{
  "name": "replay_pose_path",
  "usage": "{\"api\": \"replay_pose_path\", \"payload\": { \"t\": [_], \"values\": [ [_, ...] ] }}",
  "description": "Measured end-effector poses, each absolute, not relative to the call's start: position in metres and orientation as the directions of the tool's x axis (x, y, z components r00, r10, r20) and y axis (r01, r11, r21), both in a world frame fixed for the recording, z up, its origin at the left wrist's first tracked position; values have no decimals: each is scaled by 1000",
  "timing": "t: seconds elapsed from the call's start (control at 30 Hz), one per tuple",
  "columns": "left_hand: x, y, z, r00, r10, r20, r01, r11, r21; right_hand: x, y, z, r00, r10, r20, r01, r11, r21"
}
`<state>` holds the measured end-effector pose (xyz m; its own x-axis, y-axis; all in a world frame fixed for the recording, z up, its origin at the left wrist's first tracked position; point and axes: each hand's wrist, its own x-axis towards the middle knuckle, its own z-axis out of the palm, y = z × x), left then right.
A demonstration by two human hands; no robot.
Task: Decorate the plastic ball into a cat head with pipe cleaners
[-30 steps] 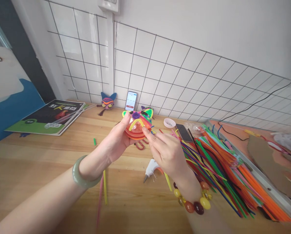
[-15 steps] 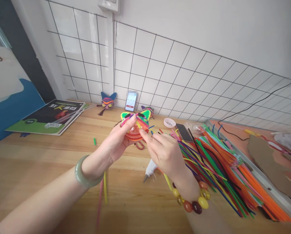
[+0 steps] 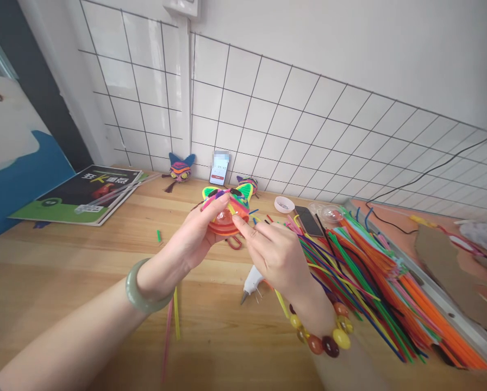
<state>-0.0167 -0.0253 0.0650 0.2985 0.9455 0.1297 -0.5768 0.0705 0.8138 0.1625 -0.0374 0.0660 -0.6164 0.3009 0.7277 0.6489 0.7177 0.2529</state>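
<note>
A brightly coloured pipe-cleaner cat head, with green ears edged in yellow and a clear domed part, is held up above the table. My left hand is closed around its left side, the thumb lying across the front. At its lower right edge, my right hand presses with the index finger stretched out and the other fingers curled; the thumb is hidden. Below my right hand a white glue gun lies with its nozzle toward me. A dark red loop shows just under the cat head.
Many loose pipe cleaners cover the table's right side. Behind them are a black phone and a pink dish. Another phone leans on the wall between two finished cat heads, one blue-eared. A book lies at left.
Almost nothing differs. Both hands keep the same hold on the cat head, and the view has shifted very slightly.
</note>
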Motion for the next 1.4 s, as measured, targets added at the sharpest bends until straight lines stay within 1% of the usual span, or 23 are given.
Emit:
{"api": "replay_pose_path", "payload": {
  "t": [0.17, 0.47, 1.07, 1.4],
  "values": [
    [-17, -27, 66, 299, 944, 137, -581, 66, 811, 163, -38, 67, -615, 305, 727, 645, 725, 241],
    [-16, -27, 68, 286, 951, 114, -576, 76, 814, 163, -39, 69, -620, 294, 728, 643, 721, 257],
    [-16, -28, 67, 283, 952, 116, -566, 68, 822, 163, -39, 68, -612, 316, 725, 653, 719, 239],
    [-16, -29, 68, 273, 956, 110, -570, 68, 819, 162, -40, 70, -612, 302, 731, 640, 732, 234]
  ]
}}
